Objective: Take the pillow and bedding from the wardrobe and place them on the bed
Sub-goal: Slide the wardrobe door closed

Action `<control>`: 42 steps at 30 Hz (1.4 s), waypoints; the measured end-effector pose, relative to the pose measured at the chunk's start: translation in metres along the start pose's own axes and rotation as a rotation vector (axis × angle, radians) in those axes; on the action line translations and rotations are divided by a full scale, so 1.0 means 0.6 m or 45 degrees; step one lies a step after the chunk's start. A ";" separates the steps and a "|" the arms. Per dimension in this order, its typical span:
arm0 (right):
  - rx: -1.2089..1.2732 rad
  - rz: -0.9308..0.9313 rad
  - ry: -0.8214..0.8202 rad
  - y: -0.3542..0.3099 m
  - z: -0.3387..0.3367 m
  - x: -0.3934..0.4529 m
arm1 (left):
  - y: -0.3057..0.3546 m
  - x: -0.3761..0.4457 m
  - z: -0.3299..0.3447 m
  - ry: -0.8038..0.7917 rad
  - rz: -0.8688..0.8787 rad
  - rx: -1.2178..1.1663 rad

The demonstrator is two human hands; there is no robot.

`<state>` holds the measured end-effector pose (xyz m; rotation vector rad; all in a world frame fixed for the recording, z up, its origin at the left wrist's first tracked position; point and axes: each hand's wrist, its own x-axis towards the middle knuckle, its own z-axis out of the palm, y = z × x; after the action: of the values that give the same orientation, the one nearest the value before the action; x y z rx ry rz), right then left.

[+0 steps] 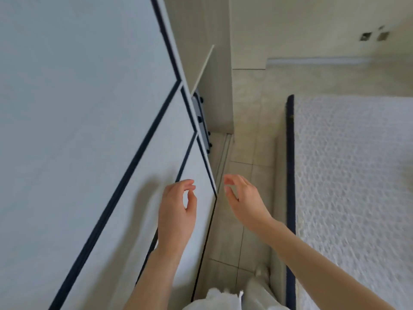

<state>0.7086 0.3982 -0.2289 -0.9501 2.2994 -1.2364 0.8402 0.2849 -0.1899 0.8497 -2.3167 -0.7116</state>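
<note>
The wardrobe (85,113) fills the left side, its pale grey sliding doors trimmed in dark blue. My left hand (177,211) hovers in front of the nearest door panel, fingers curled and apart, holding nothing. My right hand (243,198) is raised just right of the door's edge, fingers spread and empty. The bed (357,175) lies to the right, a bare white quilted mattress with a dark blue border. No pillow or bedding shows; the wardrobe's inside is hidden behind the doors.
A narrow strip of beige tiled floor (245,153) runs between wardrobe and bed. A further wardrobe door (202,70) stands ajar at the back. Cream walls carry sockets (374,36) at the upper right. My white clothing (221,300) shows at the bottom edge.
</note>
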 end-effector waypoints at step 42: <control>0.491 -0.389 -0.223 -0.190 0.100 0.287 | -0.001 0.146 -0.025 0.611 -0.046 1.733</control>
<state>0.6666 0.1964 -0.1668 -1.2331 1.7400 -1.5745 0.7942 0.2188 -0.1514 1.3614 -2.0894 1.1312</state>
